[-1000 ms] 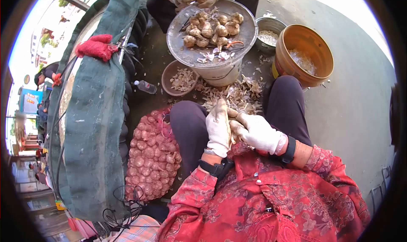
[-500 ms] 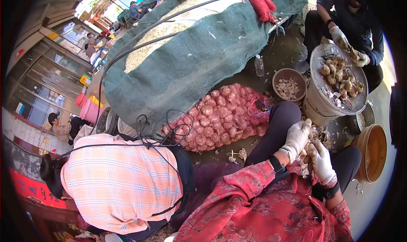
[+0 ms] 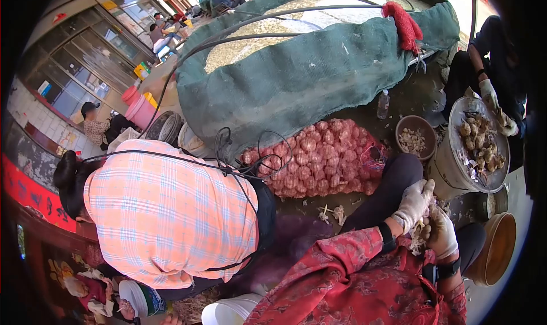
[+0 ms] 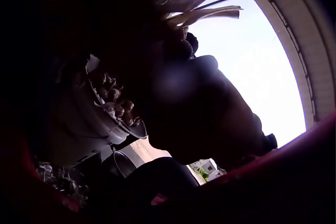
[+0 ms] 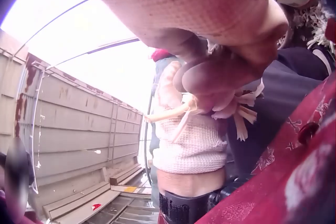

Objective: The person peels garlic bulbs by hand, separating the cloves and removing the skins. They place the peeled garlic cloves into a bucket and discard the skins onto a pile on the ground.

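Both hands wear dirty white knit gloves and meet over the lap at the lower right of the head view. My left hand [image 3: 415,206] grips garlic [image 3: 418,235], its fingers curled round it. Close against it, my right hand [image 3: 443,234] pinches the same garlic with bent fingers. In the right wrist view a pale dry stalk [image 5: 170,115] and torn skin strips [image 5: 245,115] stick out between the hands, while the fingers hide most of the bulb. The left wrist view is dark; a stalk [image 4: 212,15] shows near its top.
A bucket lid [image 3: 498,180] bears several garlic bulbs [image 3: 481,140], with another gloved person behind. A brown bowl [image 3: 423,152], an orange-brown bucket [image 3: 494,251] and a mesh sack of garlic [image 3: 319,160] stand around. At left sits a person in a plaid shirt [image 3: 171,211].
The head view has swung left, bringing in the plaid-shirted person and more of the yard. Both hands stay together over the lap, and loose garlic skin now shows between them.
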